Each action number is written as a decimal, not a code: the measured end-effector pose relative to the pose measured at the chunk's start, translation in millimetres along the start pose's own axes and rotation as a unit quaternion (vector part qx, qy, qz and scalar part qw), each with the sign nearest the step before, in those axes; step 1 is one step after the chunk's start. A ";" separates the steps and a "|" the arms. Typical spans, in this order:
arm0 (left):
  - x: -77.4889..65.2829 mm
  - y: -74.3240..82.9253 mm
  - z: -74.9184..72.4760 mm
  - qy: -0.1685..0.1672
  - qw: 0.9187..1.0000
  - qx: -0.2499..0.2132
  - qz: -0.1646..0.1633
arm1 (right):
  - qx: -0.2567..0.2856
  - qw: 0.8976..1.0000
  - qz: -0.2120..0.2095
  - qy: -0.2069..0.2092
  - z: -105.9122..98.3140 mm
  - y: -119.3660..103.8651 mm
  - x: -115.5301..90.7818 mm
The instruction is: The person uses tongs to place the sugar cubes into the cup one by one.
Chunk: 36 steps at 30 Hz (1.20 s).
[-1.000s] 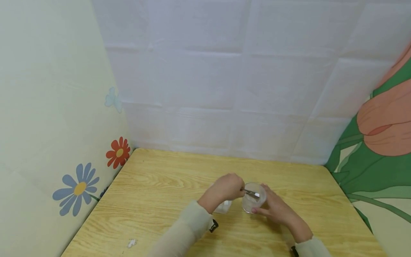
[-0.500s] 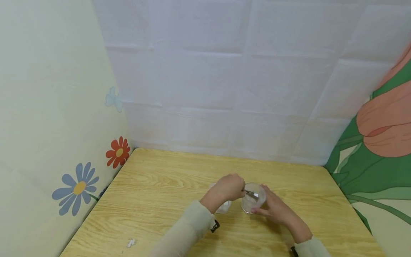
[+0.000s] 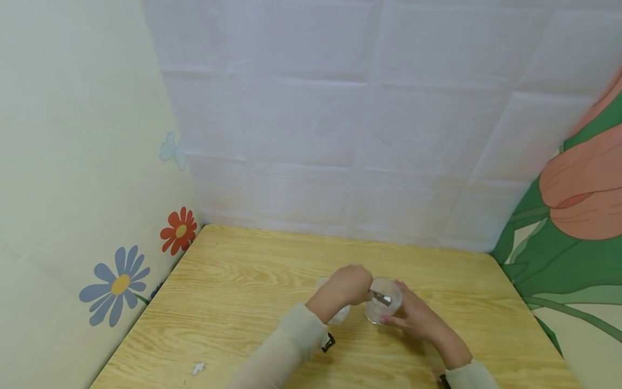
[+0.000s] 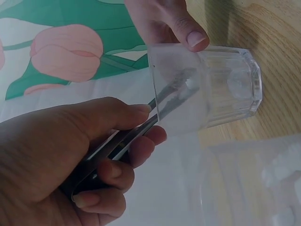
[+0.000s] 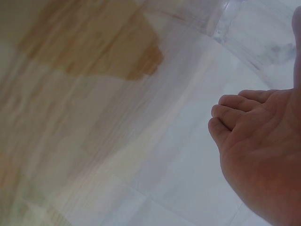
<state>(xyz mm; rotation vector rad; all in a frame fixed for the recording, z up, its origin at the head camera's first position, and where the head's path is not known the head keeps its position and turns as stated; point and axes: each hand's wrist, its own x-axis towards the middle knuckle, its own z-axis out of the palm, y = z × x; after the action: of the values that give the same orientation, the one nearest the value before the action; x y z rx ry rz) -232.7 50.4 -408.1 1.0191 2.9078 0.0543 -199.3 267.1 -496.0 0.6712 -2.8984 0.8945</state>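
My left hand (image 3: 347, 283) holds a pair of metal tongs (image 4: 117, 146) by its arms, thumb on one side and fingers curled on the other. Their tips reach inside a clear cup (image 3: 375, 314), with a small white piece (image 4: 191, 83) at the tips. In the left wrist view the cup lies sideways in the picture, and a whitish round shape (image 4: 240, 84) shows near its base. My right hand (image 3: 421, 313) holds the cup from the right, its thumb on the near side and fingers behind. Only part of that hand shows in the right wrist view.
A clear container (image 4: 235, 169) with several white lumps (image 4: 282, 174) stands left of the cup, partly hidden under my left hand in the head view. A white scrap or mark (image 3: 197, 368) is on the wooden table (image 3: 252, 302) near the front left. A white sheet (image 3: 311, 124) hangs behind.
My left hand has shifted slightly right and down with the tongs, whose tips stay inside the cup. The right hand and the cup hold almost the same place.
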 end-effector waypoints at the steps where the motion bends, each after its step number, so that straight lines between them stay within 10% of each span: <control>1: 0.1 0.5 0.2 -0.003 1.000 -0.002 -0.002 | 0.001 1.000 0.000 0.000 0.1 -0.1 0.0; 36: -11.1 -14.9 -20.4 0.030 0.999 0.011 0.028 | -0.005 1.000 0.007 0.003 -1.2 0.9 -1.1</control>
<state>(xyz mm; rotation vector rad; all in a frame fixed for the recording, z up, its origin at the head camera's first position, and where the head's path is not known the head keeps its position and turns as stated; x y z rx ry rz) -234.7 31.6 -388.1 1.1204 2.9397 0.0552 -198.8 268.8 -495.7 0.6473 -2.9039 0.8803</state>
